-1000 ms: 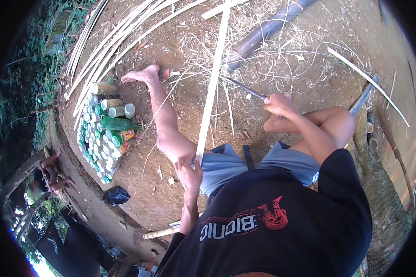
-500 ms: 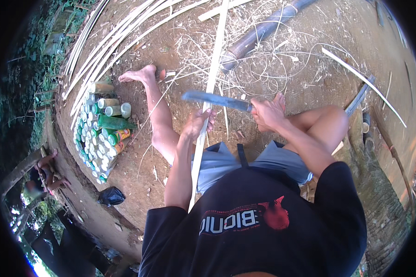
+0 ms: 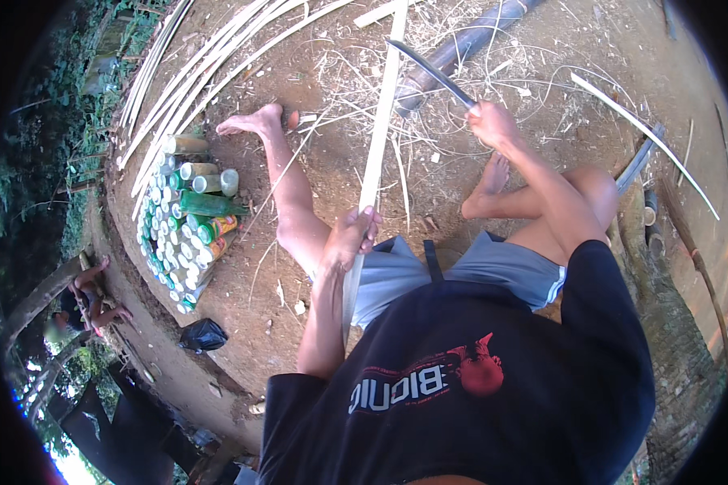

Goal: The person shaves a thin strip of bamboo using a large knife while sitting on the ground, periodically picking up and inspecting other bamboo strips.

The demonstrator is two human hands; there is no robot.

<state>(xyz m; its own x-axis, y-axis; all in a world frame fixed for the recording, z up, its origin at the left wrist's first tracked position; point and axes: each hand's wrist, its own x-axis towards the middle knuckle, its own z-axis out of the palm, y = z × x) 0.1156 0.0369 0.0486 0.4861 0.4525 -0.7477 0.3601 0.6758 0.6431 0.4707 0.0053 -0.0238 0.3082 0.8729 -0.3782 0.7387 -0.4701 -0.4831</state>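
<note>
A long pale bamboo strip (image 3: 381, 129) runs from under my left arm, beside my lap, out past the top of the picture. My left hand (image 3: 351, 238) is closed around it just in front of my shorts. In my right hand (image 3: 492, 125), held out ahead and to the right, is the handle of a machete. The dark machete blade (image 3: 433, 71) points away to the left, its tip at or over the strip's far part; whether it touches cannot be made out. The machete's handle is mostly hidden by my fingers.
Several pale strips (image 3: 210, 77) curve over the ground at far left. Jars and bottles (image 3: 178, 230) are bunched left of my leg, near a black plastic bag (image 3: 203, 335). A dark bamboo pole (image 3: 461, 52) lies ahead among shavings (image 3: 510, 85). Another person (image 3: 89, 303) sits far left.
My right hand has carried the machete forward and up, from near my left hand to farther along the strip. My left hand keeps its hold and sits slightly nearer my body.
</note>
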